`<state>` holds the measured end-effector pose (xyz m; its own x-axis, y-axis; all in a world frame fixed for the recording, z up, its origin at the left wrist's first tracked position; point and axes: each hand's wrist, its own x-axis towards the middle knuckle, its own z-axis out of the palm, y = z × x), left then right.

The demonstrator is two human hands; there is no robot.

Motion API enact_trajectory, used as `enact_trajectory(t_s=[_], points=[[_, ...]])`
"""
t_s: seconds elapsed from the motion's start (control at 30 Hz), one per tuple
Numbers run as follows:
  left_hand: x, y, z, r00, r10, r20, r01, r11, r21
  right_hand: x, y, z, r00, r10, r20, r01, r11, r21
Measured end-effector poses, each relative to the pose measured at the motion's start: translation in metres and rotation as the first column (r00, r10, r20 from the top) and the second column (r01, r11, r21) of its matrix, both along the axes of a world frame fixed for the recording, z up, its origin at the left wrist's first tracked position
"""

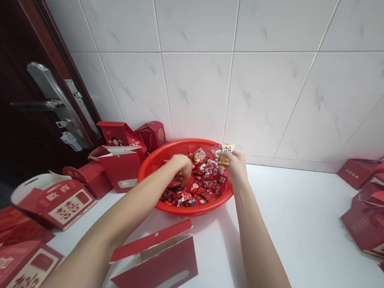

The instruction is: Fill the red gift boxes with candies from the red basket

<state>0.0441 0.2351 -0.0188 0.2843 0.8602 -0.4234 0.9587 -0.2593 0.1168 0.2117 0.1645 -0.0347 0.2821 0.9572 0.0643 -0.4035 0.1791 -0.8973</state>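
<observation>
A red plastic basket [182, 210] holds many small wrapped candies [204, 181], mostly red. My left hand [182, 165] reaches down into its left half, fingers curled among the candies; what they grip, if anything, is hidden. Over the basket's right rim, my right hand [236, 165] pinches a yellow and white packet [226, 154], and a pinkish clear wrapper lies beside it. In front of the basket, between my forearms, stands a red box [160, 268] with its lid raised.
Red gift boxes [69, 205] line the left side, and more red boxes [378, 218] stand at the right on the white table [286, 233]. Behind is a tiled wall [263, 92]; a dark door [5, 70] with a metal handle is at the left.
</observation>
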Motion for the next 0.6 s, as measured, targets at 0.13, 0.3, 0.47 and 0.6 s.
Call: enact_trajectory(t_s=[0.13,0.3,0.47,0.6], points=[[-0.012,0.000,0.025,0.996,0.091,0.016,-0.093,0.971,0.221,0.000,0.002,-0.001,1.000,0.004,0.003,-0.004,1.000,-0.001],[-0.008,-0.005,0.033,0.993,0.095,0.068,-0.116,0.872,0.475,-0.001,0.003,0.000,1.000,-0.005,-0.012,0.005,1.000,-0.009],[0.005,-0.012,0.028,0.999,-0.027,0.031,0.018,0.969,0.246,-0.001,0.003,-0.001,1.000,-0.006,-0.009,0.006,1.000,-0.004],[0.012,-0.024,0.031,0.998,-0.046,-0.033,0.043,0.994,-0.105,-0.001,0.003,-0.001,1.000,-0.004,-0.007,0.004,1.000,-0.001]])
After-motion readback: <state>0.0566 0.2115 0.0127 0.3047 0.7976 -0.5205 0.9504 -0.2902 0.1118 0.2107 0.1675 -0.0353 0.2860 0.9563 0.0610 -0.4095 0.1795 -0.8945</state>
